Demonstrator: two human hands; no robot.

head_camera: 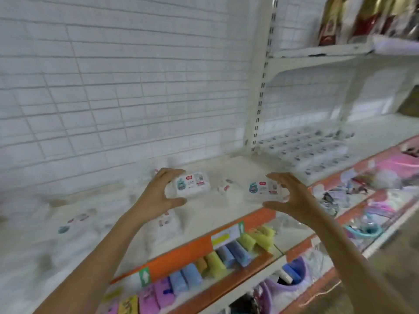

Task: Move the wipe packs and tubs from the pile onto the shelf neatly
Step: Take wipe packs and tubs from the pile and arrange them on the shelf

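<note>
White shelf (226, 168), left hand (158, 196) clamped on wipe tub (192, 185), right hand (292, 198) spread around second tub (264, 189), likely aligning them.

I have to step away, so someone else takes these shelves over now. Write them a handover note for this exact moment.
Left hand: grips a white wipe tub, thumb below and fingers over its far edge, just above the shelf.
Right hand: fingers spread around a second tub; blur hides whether it grips it or has let go.
Done: rows of packs already lie flat and orderly further right on the shelf.
Left: a loose pile of white packs lies at the left end, with one small pack between the two tubs. Set both tubs down in line, then work through the pile.
</note>
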